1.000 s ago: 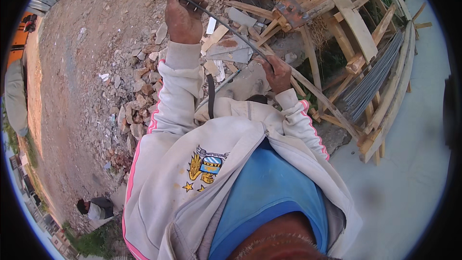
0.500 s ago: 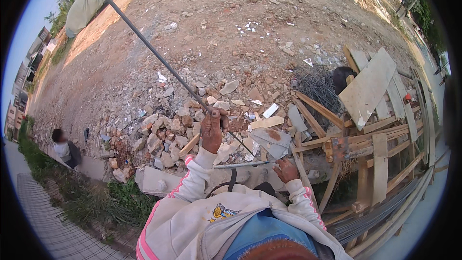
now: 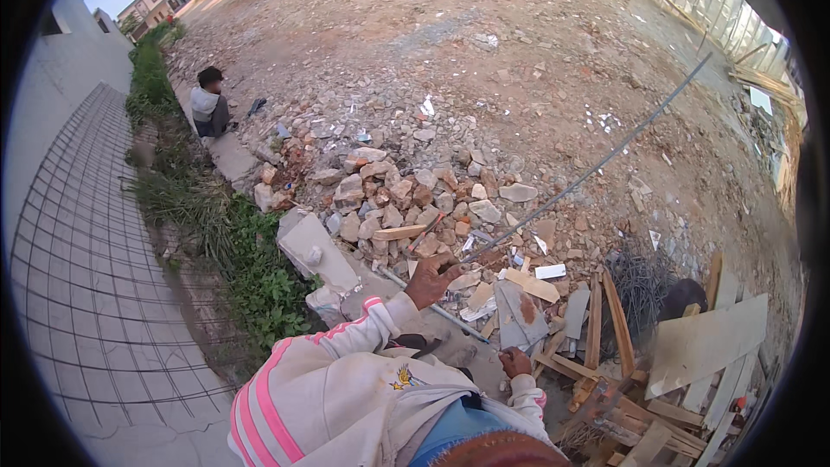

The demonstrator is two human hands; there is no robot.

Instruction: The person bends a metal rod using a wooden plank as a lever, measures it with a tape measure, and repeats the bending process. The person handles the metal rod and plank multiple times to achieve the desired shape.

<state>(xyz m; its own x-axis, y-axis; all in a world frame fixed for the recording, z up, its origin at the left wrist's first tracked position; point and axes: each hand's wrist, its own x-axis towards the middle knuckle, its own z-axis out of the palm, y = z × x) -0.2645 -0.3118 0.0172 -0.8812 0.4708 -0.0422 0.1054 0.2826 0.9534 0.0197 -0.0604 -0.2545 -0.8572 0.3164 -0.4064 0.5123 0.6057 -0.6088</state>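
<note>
A long grey metal rod [image 3: 596,156] slants from the far right down toward my left hand [image 3: 430,280]. Its near end lies just past my thumb and forefinger, which stand apart; whether they still touch it is hard to see. Below that hand, a thinner light-grey pipe [image 3: 458,322] lies across the concrete edge, partly covered by the hand. My right hand [image 3: 515,361] is low by the pipe's right end, beside broken boards. Its fingers look bent, but their grip is too small to make out.
Broken stones [image 3: 389,190] are heaped ahead. To the right are tangled wire [image 3: 640,281], planks [image 3: 617,320] and a pale board [image 3: 705,346]. A person [image 3: 210,104] sits at the far left near weeds [image 3: 259,246] and a steel mesh [image 3: 95,294].
The rod has swung from leaning up-left to pointing far right, and my left hand no longer wraps round it. The view has turned left, showing more mesh and wall.
</note>
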